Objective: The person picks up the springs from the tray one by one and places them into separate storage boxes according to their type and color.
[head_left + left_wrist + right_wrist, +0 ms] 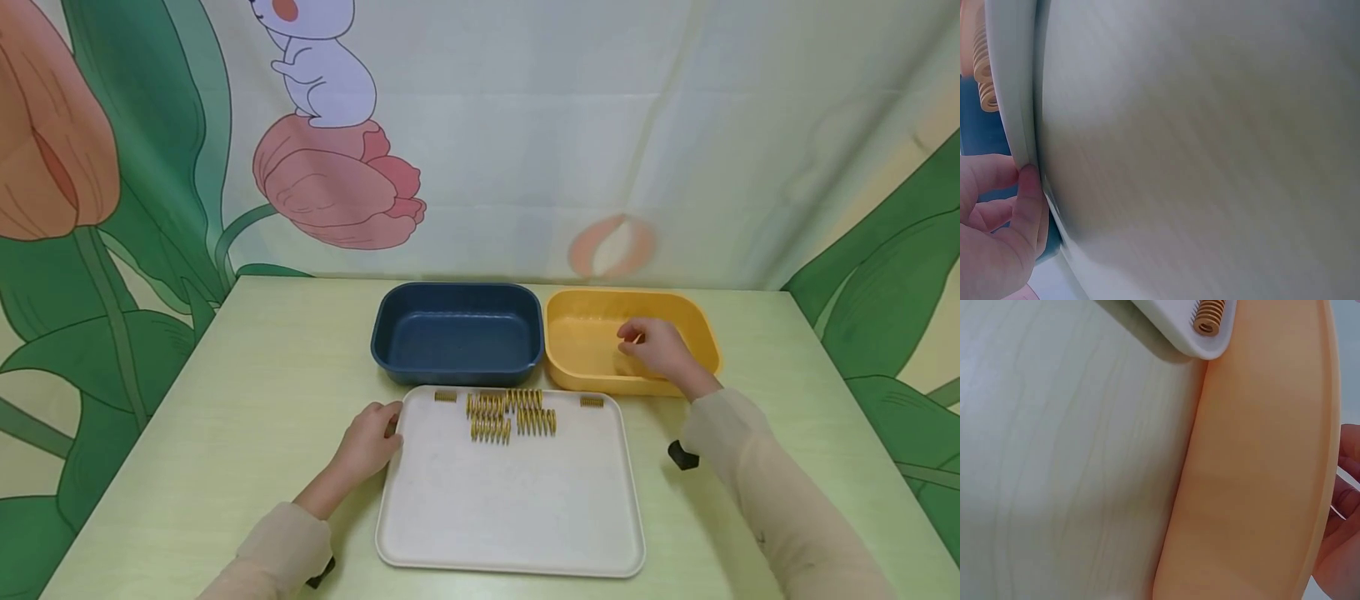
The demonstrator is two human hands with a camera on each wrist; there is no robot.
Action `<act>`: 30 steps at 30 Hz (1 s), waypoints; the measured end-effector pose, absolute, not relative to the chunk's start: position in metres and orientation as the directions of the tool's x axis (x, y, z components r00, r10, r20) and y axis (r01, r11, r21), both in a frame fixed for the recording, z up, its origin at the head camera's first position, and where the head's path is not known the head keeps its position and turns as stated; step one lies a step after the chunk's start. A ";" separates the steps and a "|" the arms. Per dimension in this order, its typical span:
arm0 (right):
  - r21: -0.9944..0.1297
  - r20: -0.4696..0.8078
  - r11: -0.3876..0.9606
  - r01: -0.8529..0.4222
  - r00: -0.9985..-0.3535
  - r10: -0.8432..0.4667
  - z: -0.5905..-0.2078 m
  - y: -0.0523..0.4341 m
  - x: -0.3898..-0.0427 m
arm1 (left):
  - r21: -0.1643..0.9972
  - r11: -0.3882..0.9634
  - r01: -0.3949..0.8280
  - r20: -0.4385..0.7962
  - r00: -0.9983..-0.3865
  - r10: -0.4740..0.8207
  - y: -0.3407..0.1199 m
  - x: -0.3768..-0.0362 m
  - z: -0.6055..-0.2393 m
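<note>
My left hand (pixel 372 440) pinches the left rim of a white tray (pixel 510 508) between thumb and fingers, near its back left corner. Several large yellow coil springs (pixel 491 430) lie grouped at the back of the tray. Smaller coil springs rest by its back edge, one small spring (pixel 446 397) at the left and another small spring (pixel 592 402) at the right. Over the yellow bin (pixel 708 360) is my right hand (pixel 660 346), its fingers bent and a gap showing between thumb and fingertips. In the right wrist view, the bin's rim partly hides that hand.
A dark blue bin (pixel 457 372) stands left of the yellow one, both just behind the tray. The pale green table (pixel 255 400) extends to either side. A printed curtain (pixel 510 167) hangs along the table's back edge.
</note>
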State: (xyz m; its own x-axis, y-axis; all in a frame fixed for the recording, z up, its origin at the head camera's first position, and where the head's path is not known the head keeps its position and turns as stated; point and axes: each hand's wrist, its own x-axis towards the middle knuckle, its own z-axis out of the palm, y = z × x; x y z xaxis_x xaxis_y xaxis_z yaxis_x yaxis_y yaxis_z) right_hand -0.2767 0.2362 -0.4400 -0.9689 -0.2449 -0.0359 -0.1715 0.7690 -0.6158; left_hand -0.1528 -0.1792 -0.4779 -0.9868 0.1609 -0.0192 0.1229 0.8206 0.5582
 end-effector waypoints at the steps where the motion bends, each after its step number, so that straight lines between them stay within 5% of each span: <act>1: -0.616 -0.033 0.768 -0.176 -0.968 -0.248 -0.440 0.236 -0.276 | 0.559 0.820 0.125 -0.017 -0.987 0.162 -0.179 -0.153 -0.478; 30: -0.611 -0.001 0.752 -0.248 -0.949 -0.314 -0.426 0.236 -0.253 | 0.559 0.821 0.114 -0.023 -0.988 0.153 -0.178 -0.153 -0.477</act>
State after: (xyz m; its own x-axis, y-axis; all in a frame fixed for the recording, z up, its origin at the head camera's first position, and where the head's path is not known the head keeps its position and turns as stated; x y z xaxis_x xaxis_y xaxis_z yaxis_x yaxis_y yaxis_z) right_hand -0.2533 0.2356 -0.4256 -0.9494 -0.3139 -0.0010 -0.2479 0.7517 -0.6111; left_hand -0.1527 -0.1783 -0.4772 -0.9879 0.1531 -0.0235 0.1140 0.8215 0.5588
